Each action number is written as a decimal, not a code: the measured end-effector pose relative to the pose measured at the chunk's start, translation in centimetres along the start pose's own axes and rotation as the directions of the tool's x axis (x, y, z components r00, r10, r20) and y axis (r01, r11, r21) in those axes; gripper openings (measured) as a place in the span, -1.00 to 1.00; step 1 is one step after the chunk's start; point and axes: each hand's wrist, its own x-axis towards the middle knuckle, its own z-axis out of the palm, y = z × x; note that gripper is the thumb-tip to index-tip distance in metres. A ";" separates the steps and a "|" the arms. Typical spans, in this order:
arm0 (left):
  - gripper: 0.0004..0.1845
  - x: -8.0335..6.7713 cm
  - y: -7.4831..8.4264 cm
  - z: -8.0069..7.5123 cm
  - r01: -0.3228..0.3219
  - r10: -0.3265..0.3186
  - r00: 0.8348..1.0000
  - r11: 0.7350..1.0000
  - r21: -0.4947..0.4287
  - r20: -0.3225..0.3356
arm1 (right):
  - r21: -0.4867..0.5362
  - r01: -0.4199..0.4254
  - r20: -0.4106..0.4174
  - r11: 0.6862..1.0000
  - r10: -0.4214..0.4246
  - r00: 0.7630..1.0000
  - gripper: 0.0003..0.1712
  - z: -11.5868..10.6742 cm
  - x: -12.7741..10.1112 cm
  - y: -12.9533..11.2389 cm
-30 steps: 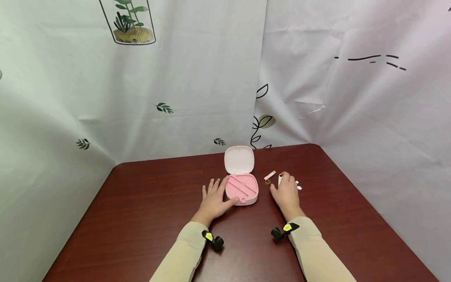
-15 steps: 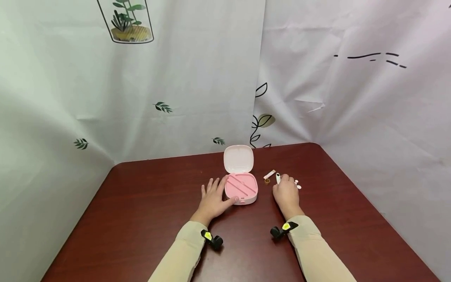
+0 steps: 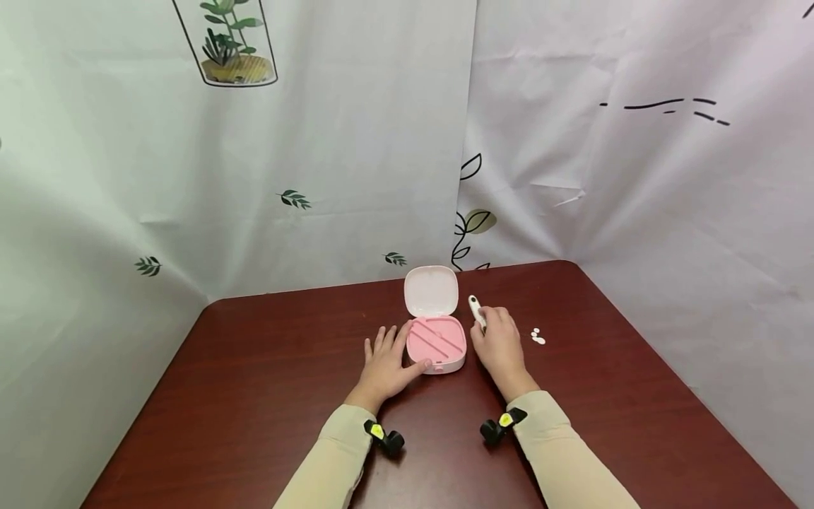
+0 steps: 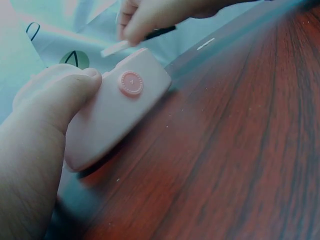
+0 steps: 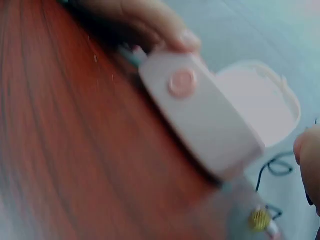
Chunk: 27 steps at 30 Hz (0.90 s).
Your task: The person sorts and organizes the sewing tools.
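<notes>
On the dark red surface (image 3: 267, 396) the pink case (image 3: 436, 342) lies with its lid (image 3: 431, 290) swung up and back, and I use that case as my landmark. My left hand (image 3: 386, 365) lies flat at the case's left side, fingers loosely spread and the thumb pressed against its front wall; the left wrist view shows that thumb (image 4: 60, 100) bearing on the wall next to the round button (image 4: 130, 83).

My right hand (image 3: 499, 345) pinches a slim white stick (image 3: 476, 311), which now stands just right of the case, level with the hinge. Half a second ago that hand was farther right of the case, with the stick's tip near a small pink strip and a ring on the surface. It has since lifted the stick and carried it leftward, up against the case's right edge. I can no longer see the strip or the ring in the head view; the hand may cover them. The 2 small white discs (image 3: 537, 336) lie well to the right of the case, untouched.

I judge the pickup done and the stick about to go into 1 of the grooves (image 3: 439, 337) of the tray, while the left hand keeps the case from sliding.
</notes>
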 end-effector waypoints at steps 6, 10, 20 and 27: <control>0.02 0.2 0.0 0.3 -0.005 0.005 1.000 1.000 0.005 -0.009 | 0.026 0.132 0.031 0.991 -0.133 0.991 -0.70 0.3 -0.1 -1.9; 0.02 0.2 0.0 0.4 -0.007 0.007 1.000 1.000 0.011 -0.003 | 0.049 0.212 0.105 0.976 -0.216 0.971 -0.70 0.7 -0.3 -2.6; 0.02 0.2 -0.1 0.2 -0.001 0.001 1.000 1.000 0.016 -0.007 | 0.103 0.352 0.227 0.930 -0.367 0.902 -0.78 1.1 -0.5 -3.2; 0.02 0.2 -0.2 0.2 0.004 -0.004 1.000 1.000 0.029 0.002 | 0.098 0.370 0.277 0.924 -0.382 0.881 -0.81 1.3 -0.5 -3.0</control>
